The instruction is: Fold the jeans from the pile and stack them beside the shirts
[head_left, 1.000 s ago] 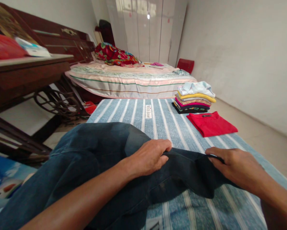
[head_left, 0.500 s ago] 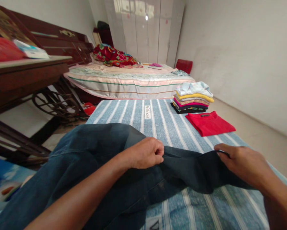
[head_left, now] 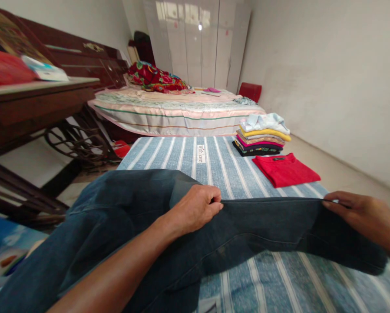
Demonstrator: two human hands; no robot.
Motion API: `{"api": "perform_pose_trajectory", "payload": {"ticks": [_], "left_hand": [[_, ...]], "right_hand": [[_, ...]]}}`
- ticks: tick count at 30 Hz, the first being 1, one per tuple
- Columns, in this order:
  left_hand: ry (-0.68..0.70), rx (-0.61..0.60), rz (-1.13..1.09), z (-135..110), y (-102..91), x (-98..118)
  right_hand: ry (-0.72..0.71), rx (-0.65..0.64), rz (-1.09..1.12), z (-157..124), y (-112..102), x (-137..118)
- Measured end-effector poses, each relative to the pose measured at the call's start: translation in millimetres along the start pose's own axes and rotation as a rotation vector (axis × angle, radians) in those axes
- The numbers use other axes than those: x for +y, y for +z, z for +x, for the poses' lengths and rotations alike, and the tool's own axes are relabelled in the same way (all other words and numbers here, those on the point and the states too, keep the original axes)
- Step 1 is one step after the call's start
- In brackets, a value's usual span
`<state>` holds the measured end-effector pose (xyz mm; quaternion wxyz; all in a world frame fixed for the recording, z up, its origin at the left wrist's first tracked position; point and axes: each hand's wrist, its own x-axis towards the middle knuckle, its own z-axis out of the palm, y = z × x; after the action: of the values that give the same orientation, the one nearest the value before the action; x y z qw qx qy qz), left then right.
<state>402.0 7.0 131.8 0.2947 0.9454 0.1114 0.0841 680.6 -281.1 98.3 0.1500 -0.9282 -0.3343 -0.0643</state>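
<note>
Dark blue jeans point(head_left: 143, 200) lie spread over the near part of a blue-and-white striped cloth point(head_left: 169, 152), reaching past the left and bottom of the view. My left hand point(head_left: 199, 204) is closed on the upper edge of one leg near the middle. Farther right, my right hand point(head_left: 354, 211) pinches the same edge, and the leg is stretched straight between the two. Beyond my right hand the leg's end hangs down toward the lower right. A folded red shirt point(head_left: 286, 169) rests just past the taut leg.
Behind the red shirt stands a stack of folded clothes point(head_left: 262, 137). Across the back is a bed point(head_left: 169, 111) with a red floral blanket point(head_left: 159, 78). A wooden sewing-machine table point(head_left: 41, 100) is on the left, and white wardrobes point(head_left: 195, 48) stand at the far wall.
My right hand has moved right, drawing out the trouser leg, which was slack and bunched and is now straight. My left hand keeps its grip in nearly the same place.
</note>
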Motion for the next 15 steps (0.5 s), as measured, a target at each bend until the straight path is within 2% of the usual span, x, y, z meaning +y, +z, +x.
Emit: {"api": "perform_pose_trajectory", "payload": {"ticks": [3, 8, 12, 15], "left_hand": [[0.029, -0.029, 0.069, -1, -2.2, 1], [0.012, 0.0, 0.121, -1, -1.5, 1], [-0.021, 0.075, 0.157, 1, -3.1, 8], [-0.007, 0.161, 0.153, 1, -9.3, 19]], "right_hand": [[0.042, -0.099, 0.085, 1, -7, -7], [0.038, -0.113, 0.165, -3, -20, -24], [0.083, -0.065, 0.252, -10, -25, -24], [0.085, 0.083, 0.181, -17, -32, -14]]}}
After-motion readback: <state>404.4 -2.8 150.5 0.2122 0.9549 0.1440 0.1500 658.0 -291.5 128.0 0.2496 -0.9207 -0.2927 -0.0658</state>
